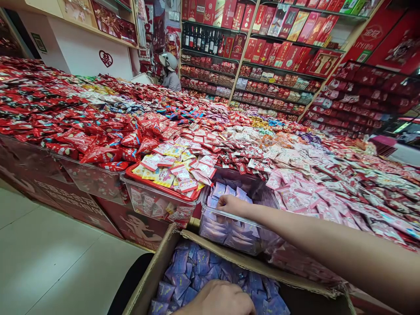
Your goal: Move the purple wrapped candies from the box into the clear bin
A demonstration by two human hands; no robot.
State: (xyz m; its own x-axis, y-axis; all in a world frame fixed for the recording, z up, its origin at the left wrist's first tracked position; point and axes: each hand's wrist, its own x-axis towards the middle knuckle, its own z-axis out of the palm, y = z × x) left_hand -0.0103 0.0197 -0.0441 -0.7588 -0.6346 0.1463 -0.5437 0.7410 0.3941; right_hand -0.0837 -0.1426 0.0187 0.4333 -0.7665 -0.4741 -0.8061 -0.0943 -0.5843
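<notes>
Filling most of the view, a long table (59, 192) with a red front carries thick heaps of small candy packets (108, 109), mostly red, pink and white. Behind it stand wooden shelves (241, 76) full of red gift boxes (292, 57), with a row of wine bottles (200, 40) on one upper shelf, and at the far end is a person in a pale helmet (169, 70). Left of the table lies a pale tiled floor (59, 262). Along the near edge of the table, a bin with a red rim (154, 205) holds white and yellow packets. Just beside it, a clear plastic bin (229, 238) contains lilac packets (219, 190), and below this bin an open cardboard box (154, 275) is full of blue-purple packets (197, 271). The right hand (231, 205) reaches into the clear plastic bin, and its fingers rest a little curled on the lilac packets; it is not possible to tell if it grasps one. The left hand (213, 299) is low in the box, touching the blue-purple packets, and the picture edge cuts it, so its grip also cannot be told.
</notes>
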